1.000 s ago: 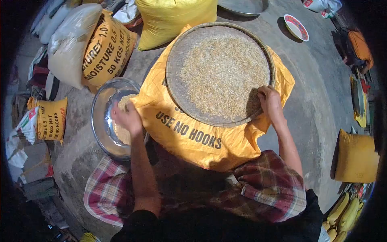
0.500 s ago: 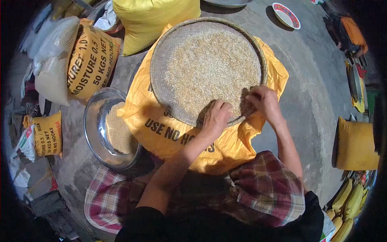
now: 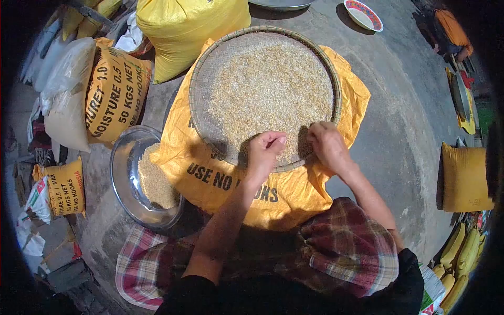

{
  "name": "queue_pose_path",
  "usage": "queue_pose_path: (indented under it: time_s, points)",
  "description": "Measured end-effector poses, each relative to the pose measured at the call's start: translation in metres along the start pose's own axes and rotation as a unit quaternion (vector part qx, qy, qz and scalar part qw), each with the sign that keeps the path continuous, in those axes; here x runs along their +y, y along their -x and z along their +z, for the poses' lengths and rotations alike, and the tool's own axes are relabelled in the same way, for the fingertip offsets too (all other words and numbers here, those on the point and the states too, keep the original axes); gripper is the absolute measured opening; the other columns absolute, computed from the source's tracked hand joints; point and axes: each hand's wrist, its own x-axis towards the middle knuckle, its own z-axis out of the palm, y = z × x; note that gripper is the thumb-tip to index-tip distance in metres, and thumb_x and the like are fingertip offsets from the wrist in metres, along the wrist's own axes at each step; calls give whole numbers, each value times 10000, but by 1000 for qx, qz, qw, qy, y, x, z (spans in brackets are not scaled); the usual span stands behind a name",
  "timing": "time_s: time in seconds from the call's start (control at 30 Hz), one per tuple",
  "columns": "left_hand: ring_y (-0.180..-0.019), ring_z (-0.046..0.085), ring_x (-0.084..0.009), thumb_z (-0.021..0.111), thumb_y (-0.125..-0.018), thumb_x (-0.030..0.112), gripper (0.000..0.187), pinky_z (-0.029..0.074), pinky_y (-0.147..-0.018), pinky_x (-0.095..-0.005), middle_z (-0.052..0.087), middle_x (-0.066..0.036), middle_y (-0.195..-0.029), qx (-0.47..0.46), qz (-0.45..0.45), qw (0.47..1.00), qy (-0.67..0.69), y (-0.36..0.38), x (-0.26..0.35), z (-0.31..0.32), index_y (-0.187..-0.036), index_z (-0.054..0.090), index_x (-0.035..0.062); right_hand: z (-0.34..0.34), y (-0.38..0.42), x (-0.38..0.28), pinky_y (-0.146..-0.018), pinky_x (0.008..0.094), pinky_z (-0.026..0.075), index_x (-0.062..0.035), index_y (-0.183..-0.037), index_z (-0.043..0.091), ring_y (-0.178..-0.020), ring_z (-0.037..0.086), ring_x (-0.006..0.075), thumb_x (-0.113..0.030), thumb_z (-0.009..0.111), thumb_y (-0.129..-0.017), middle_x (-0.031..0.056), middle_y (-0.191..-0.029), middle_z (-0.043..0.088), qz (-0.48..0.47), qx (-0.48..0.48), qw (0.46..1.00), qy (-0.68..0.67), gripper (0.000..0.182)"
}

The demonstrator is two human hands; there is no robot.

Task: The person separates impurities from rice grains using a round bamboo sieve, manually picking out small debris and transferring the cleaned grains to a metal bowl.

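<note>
A round woven tray (image 3: 336,86) lies on an orange printed sack (image 3: 210,181), with a wide layer of pale and golden grain (image 3: 273,86) spread over it. Over the tray's near edge is my left hand (image 3: 266,152), thumb and fingertips pinched together; whatever is between them is too small to name. My right hand (image 3: 331,147) is just to its right, above the near right rim, its fingers curled down toward the grain. Its fingertips are partly hidden, so any held grain cannot be made out.
A metal basin (image 3: 119,173) with grain stands left of the sack. Behind are a yellow sack (image 3: 194,31), a printed orange sack (image 3: 121,89) and a patterned bowl (image 3: 363,16). A brown sack (image 3: 464,178) and yellow cobs (image 3: 467,254) lie at the right.
The view has shifted slightly. My left hand has moved a little left and turned, its thumb and fingertips now showing. My right hand has moved slightly left and down.
</note>
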Motion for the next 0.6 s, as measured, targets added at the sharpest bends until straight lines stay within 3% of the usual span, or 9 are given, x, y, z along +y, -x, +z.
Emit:
queue_pose_path:
  time_s: [0.07, 0.2, 0.3, 0.37, 0.4, 0.5, 0.57, 0.6]
  points:
    - [-743, 575, -136, 566, -813, 31, 178, 484, -682, -245, 613, -86, -871, -34, -58, 981, 182, -6, -8, -1, -987, 594, 4, -4, -5, 10, -663, 421, 424, 0, -801, 512, -746, 514, 365, -46, 561, -759, 183, -763, 520, 37, 54, 996, -66, 79]
    - [-746, 568, -143, 571, -809, 49, 173, 477, -658, -239, 605, -98, -895, -57, -38, 974, 217, -16, 0, 9, -968, 590, -17, -7, -16, 16, -658, 422, 415, 1, -813, 509, -744, 506, 365, -49, 561, -759, 182, -747, 510, 40, 87, 994, -56, 90]
    - [-723, 559, -132, 591, -796, 65, 158, 469, -634, -254, 603, -77, -876, -54, 22, 988, 145, -33, 4, 23, -937, 603, -4, -5, -22, 13, -654, 416, 410, 3, -807, 511, -744, 496, 363, -51, 557, -767, 180, -738, 501, 16, 103, 993, -53, 82]
    - [-656, 552, -137, 615, -765, 60, 118, 460, -600, -275, 594, -74, -807, -3, 162, 980, -117, -42, 7, 34, -873, 613, 14, -7, -24, 11, -652, 413, 407, 5, -803, 523, -748, 496, 359, -48, 555, -769, 178, -731, 496, 32, 125, 989, -74, 70]
    - [-656, 552, -137, 615, -765, 60, 118, 460, -600, -275, 594, -74, -807, -3, 162, 980, -116, -45, 8, 38, -873, 613, 14, -9, -25, 11, -652, 413, 407, 5, -803, 523, -748, 496, 359, -48, 555, -769, 178, -731, 496, 31, 125, 989, -74, 70]
    - [-557, 538, -184, 652, -711, 49, 119, 450, -561, -292, 547, -94, -657, 89, 306, 904, -284, -52, 8, 48, -816, 603, 22, -19, -25, 16, -642, 402, 413, 4, -816, 541, -723, 508, 365, -66, 554, -787, 178, -757, 518, 53, 139, 988, -35, 77]
    - [-570, 543, -173, 649, -721, 53, 105, 452, -566, -292, 559, -87, -673, 76, 300, 915, -259, -51, 11, 46, -810, 603, 23, -25, -27, 24, -627, 379, 419, -2, -838, 553, -666, 521, 338, -119, 549, -818, 183, -772, 534, 100, 133, 975, -149, 119]
    - [-582, 548, -163, 646, -731, 56, 92, 455, -570, -292, 571, -80, -689, 64, 293, 924, -235, -49, 13, 43, -805, 602, 24, -27, -28, 31, -613, 330, 431, 3, -842, 544, -628, 530, 250, -176, 523, -864, 142, -778, 566, 128, 103, 965, -203, 182]
